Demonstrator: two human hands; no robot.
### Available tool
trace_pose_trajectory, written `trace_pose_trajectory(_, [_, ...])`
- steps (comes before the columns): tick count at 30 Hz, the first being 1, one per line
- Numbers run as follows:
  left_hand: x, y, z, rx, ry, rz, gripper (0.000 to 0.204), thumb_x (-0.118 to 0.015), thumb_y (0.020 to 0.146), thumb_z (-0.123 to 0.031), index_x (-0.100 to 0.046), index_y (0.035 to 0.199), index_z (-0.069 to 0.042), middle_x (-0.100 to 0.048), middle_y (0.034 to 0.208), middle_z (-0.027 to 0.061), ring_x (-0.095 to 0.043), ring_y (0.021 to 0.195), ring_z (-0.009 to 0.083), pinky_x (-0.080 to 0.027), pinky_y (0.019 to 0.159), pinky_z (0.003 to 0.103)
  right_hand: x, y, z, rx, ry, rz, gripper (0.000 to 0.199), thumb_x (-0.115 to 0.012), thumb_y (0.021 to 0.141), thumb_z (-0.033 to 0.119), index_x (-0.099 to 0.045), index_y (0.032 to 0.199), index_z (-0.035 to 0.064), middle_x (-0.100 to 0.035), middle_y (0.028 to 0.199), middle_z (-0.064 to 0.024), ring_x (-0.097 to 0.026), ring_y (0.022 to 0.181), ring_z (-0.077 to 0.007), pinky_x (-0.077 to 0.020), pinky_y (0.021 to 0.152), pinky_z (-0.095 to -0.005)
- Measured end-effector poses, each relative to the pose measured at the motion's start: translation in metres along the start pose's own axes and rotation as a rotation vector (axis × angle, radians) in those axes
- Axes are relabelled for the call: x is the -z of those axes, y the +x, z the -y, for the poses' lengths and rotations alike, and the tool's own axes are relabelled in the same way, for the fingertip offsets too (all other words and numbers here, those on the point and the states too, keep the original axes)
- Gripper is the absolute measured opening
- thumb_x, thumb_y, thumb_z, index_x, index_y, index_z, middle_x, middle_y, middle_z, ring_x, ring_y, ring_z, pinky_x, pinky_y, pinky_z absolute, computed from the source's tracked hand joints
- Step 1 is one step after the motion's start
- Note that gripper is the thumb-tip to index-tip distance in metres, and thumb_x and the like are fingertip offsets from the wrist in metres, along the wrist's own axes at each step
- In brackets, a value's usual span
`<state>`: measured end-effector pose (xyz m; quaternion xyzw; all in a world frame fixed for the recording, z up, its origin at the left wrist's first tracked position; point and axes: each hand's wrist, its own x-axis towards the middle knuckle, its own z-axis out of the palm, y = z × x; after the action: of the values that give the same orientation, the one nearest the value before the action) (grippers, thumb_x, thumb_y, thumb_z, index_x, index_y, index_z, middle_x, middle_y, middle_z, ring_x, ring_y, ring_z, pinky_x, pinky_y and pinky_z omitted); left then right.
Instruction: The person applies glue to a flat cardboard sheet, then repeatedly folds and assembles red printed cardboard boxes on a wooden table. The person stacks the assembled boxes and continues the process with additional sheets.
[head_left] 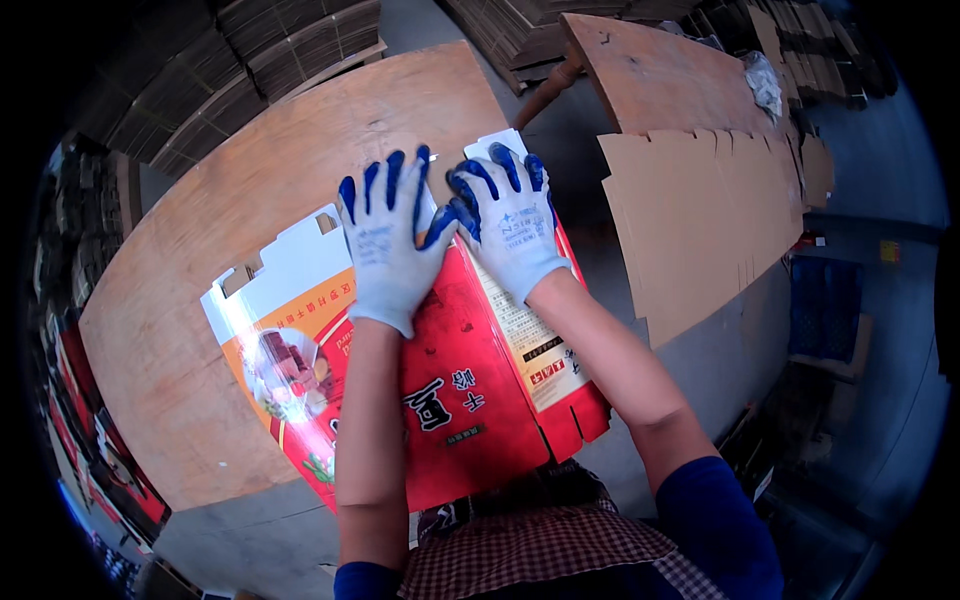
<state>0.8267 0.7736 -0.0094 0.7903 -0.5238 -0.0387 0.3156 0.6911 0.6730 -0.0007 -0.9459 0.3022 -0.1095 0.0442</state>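
At the right of the desk (160, 370), left hand (392, 250) and right hand (512, 225) open over a printed carton sheet (465, 340)

Both of my hands, in white gloves with blue fingertips, lie palm down with fingers pointing far, gripping nothing that I can see; the thumbs meet or nearly meet. Beneath them is the flat sheet, most of it reaching near toward my checked apron (530, 545) and out to the left. My left hand is closer to the picture panel and white flaps on the left; my right covers the far end of the pale text strip. Creases run far to near, drifting right, but with my arms across it I cannot settle which way the long axis goes. Bare wood spreads left and far, while the sheet's near right corner seems to overhang the desk

Beyond on the right stand a brown cardboard sheet (690, 220) and another wooden tabletop (655, 75) carrying crumpled plastic (763, 85). Bundled cardboard stacks (240, 85) fill the far left, and a blue crate (825, 310) sits at the right
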Motion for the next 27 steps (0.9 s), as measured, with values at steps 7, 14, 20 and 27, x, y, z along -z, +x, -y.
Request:
trace_pose_trajectory(7, [-0.010,-0.010,-0.004,0.051,0.166,0.016,0.065,-0.066,0.092,-0.042,-0.045,0.151,-0.023,-0.041,0.156,0.0099,-0.031,0.147,0.0338,-0.010,0.125,0.054,0.007,-0.020,0.014,-0.137,-0.071,0.013,0.051,-0.048,0.102,0.038,-0.049,0.146,0.0128,-0.043,0.152,-0.0131,-0.035,0.143,-0.0381,-0.0200,0.119,-0.0574])
trace_pose_trajectory(14, [-0.014,-0.012,-0.005,0.057,0.224,0.002,0.064,-0.066,0.092,-0.042,-0.048,0.150,-0.021,-0.043,0.155,0.0092,-0.033,0.147,0.0334,-0.011,0.125,0.053,0.006,-0.045,0.032,-0.197,-0.188,0.132,0.060,-0.041,0.104,0.042,-0.036,0.157,0.0140,-0.030,0.164,-0.0119,-0.024,0.150,-0.0405,-0.0106,0.119,-0.0656])
trace_pose_trajectory(20, [-0.016,-0.013,0.001,0.069,0.194,0.020,0.069,-0.065,0.092,-0.048,-0.043,0.153,-0.023,-0.041,0.158,0.0084,-0.029,0.149,0.0329,-0.008,0.125,0.053,0.023,-0.102,0.041,-0.192,-0.121,0.084,0.057,-0.049,0.101,0.038,-0.044,0.152,0.0114,-0.039,0.158,-0.0125,-0.031,0.147,-0.0416,-0.0148,0.117,-0.0673])
trace_pose_trajectory(27, [-0.013,-0.014,-0.003,0.091,0.088,-0.122,0.067,-0.074,0.087,-0.039,-0.053,0.146,-0.016,-0.050,0.151,0.0089,-0.036,0.145,0.0326,-0.015,0.125,0.050,0.067,-0.245,0.046,-0.154,-0.045,0.234,0.063,-0.058,0.095,0.045,-0.051,0.146,0.0086,-0.042,0.155,-0.0139,-0.031,0.145,-0.0449,-0.0136,0.118,-0.0680])
